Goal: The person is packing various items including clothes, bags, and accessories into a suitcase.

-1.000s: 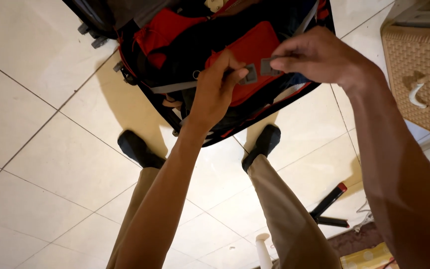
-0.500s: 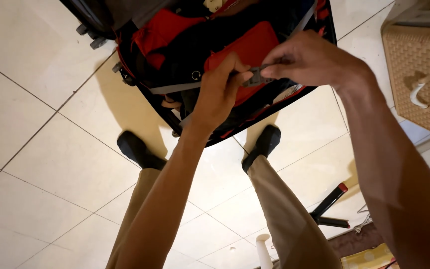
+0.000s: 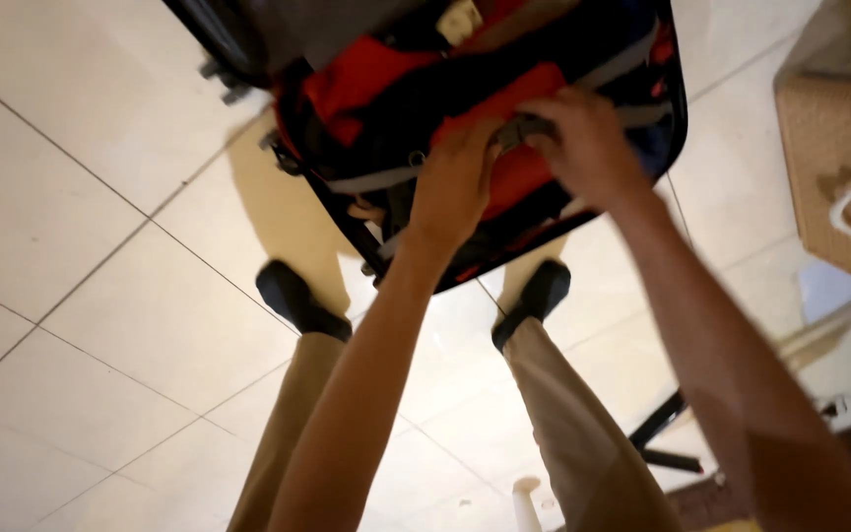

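Head view shows our left hand [image 3: 455,187] and our right hand [image 3: 583,148] meeting over the open black soft-sided suitcase with red lining [image 3: 672,118], which lies on the pale tiled floor [image 3: 100,246]. We take the suitcase as the landmark for all positions below.

The small grey plastic strap buckle [image 3: 516,128] sits near the middle of the suitcase, above the red fabric bundle [image 3: 514,167] packed inside. We pinch the buckle from both sides: the left hand's fingertips close on its left end, and the right hand's fingers close on its right end. Both hands are grasping; neither is released. Motion blur prevents us from telling whether the two buckle halves are fully latched.

The grey webbing strap [image 3: 371,180] runs from the buckle toward the suitcase's left edge, and a second length [image 3: 642,113] continues toward its right edge. The strap's long axis therefore lies across the suitcase, roughly in line with the gap between our two hands. Both hands touch the buckle, so neither is nearer; the left approaches from the near-left side, the right from the near-right side.

Our two dark-socked feet [image 3: 297,296] stand just beside the suitcase's near edge. A woven beige plastic basket [image 3: 839,187] stands well apart, beyond the suitcase's right edge.
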